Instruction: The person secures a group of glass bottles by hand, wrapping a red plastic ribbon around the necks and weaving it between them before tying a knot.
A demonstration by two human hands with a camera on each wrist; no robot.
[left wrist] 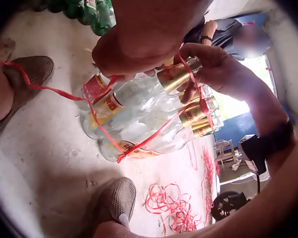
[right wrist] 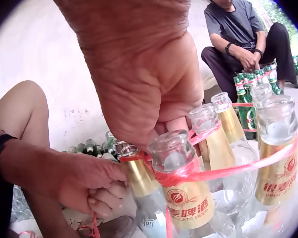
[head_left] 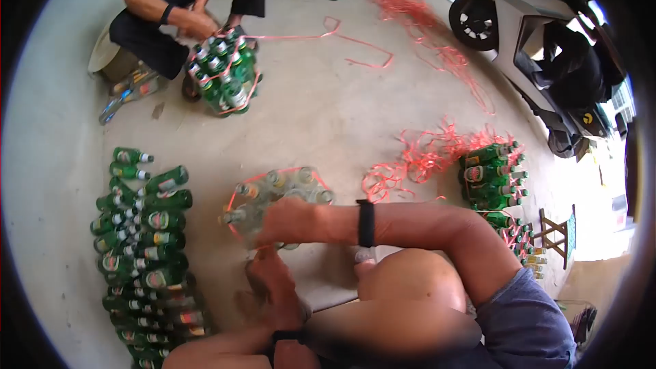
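Note:
Clear glass beer bottles with gold neck labels stand bundled on the floor, red plastic string looped around their bodies and necks. In the right wrist view, my left hand has its fingers curled beside the bundle and grips the string, a tail of it hanging below. Over the bottle tops, my right hand has its fingers down among the necks. The left wrist view shows that right hand with thumb and fingers about a gold-labelled bottle neck, where the string crosses. Some fingertips are hidden behind the necks.
Green bottles lie stacked at left, with more bundled green bottles at right. Loose red string is heaped beyond my right arm. Another person sits opposite at a green bundle. A scooter stands far right.

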